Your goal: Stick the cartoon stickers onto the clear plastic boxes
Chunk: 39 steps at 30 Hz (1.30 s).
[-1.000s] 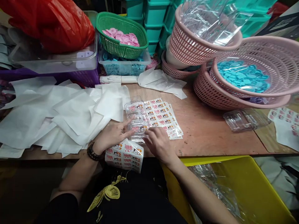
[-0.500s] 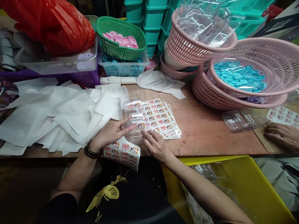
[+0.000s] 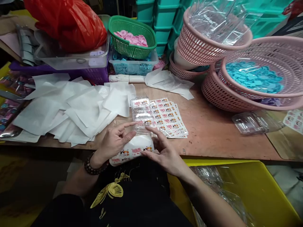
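Observation:
A curled sheet of cat-and-dog stickers bends between my hands at the table's front edge, its white back showing on top. My left hand grips its left side, index finger stretched forward. At the sheet's right end is my right hand, thumb in front, index finger raised and other fingers partly hidden behind. Just beyond my fingertips lies a clear plastic box, opened out, with a sticker on each of two panels. More sticker sheets lie fanned in a stack to its right.
Loose white backing papers cover the left. Pink baskets stand at right, one holding bagged blue pieces. A green basket of pink pieces sits behind. Another clear box lies at right. Below the edge is a yellow bin.
Both hands have drawn back from the clear box toward the table edge. The sticker sheet, hanging from my left hand before, is now raised and curled between both hands.

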{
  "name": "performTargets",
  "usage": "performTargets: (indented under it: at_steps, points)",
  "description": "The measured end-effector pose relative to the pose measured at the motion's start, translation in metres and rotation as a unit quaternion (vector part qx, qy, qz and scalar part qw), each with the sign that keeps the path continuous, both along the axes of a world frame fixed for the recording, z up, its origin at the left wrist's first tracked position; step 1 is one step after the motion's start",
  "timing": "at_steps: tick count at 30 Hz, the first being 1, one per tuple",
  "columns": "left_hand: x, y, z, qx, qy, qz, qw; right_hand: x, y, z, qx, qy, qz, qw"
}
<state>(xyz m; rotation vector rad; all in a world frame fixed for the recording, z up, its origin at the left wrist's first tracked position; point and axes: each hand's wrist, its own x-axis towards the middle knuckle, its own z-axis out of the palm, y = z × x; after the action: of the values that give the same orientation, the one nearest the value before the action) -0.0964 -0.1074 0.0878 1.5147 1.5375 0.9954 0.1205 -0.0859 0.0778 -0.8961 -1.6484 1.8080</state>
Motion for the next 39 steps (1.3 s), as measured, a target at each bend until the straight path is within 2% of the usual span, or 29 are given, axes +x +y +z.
performTargets:
  at_steps: [3,4,6,8,9,11,17,19,23,25,29,32,35,36,37,39]
  points:
    - [-0.005,-0.003,-0.005,-0.051,0.009,-0.028,0.998,0.007,-0.003,-0.006,0.055,-0.035,-0.010,0.998]
    - [-0.006,-0.005,-0.005,-0.031,0.040,-0.037,0.998,0.010,-0.004,-0.006,0.073,-0.053,-0.014,0.996]
    - [-0.005,-0.012,-0.004,0.070,0.125,-0.041,0.989,0.013,-0.006,-0.006,0.086,-0.083,-0.036,0.992]
    - [-0.002,-0.019,-0.002,0.179,0.207,-0.046,0.961,0.015,-0.009,-0.005,0.075,-0.095,-0.061,0.991]
    - [0.000,-0.021,-0.001,0.211,0.235,-0.062,0.947,0.015,-0.010,-0.004,0.067,-0.093,-0.063,0.991]
    - [0.002,-0.025,-0.003,0.222,0.257,-0.108,0.934,0.014,-0.011,-0.002,0.067,-0.089,-0.054,0.992]
    - [0.001,-0.019,-0.008,0.135,0.207,-0.178,0.953,0.016,-0.008,0.001,0.234,-0.134,-0.083,0.959]
    - [0.000,-0.017,-0.005,0.091,0.170,-0.191,0.962,0.018,-0.007,0.000,0.235,-0.134,-0.068,0.960]
    - [-0.002,-0.012,0.000,-0.026,0.091,-0.212,0.973,0.022,-0.006,-0.005,0.175,-0.151,-0.050,0.972]
    - [-0.003,-0.009,-0.002,-0.077,0.067,-0.219,0.970,0.023,-0.006,-0.007,0.186,-0.154,-0.048,0.969]
    - [-0.003,-0.002,-0.008,-0.148,0.053,-0.223,0.962,0.025,-0.002,-0.010,0.303,-0.150,-0.057,0.939]
    - [-0.005,0.002,-0.013,-0.190,0.015,-0.243,0.951,0.028,0.001,-0.018,0.403,-0.130,-0.073,0.903]
    - [-0.011,0.006,-0.019,-0.283,-0.064,-0.280,0.915,0.036,-0.003,-0.028,0.501,-0.137,-0.137,0.844]
    - [-0.013,0.008,-0.022,-0.312,-0.087,-0.289,0.901,0.039,-0.007,-0.031,0.512,-0.147,-0.146,0.834]
    - [-0.015,0.009,-0.024,-0.332,-0.103,-0.296,0.890,0.041,-0.011,-0.032,0.507,-0.154,-0.147,0.835]
    - [-0.018,0.009,-0.027,-0.327,-0.098,-0.300,0.891,0.045,-0.018,-0.028,0.453,-0.149,-0.152,0.866]
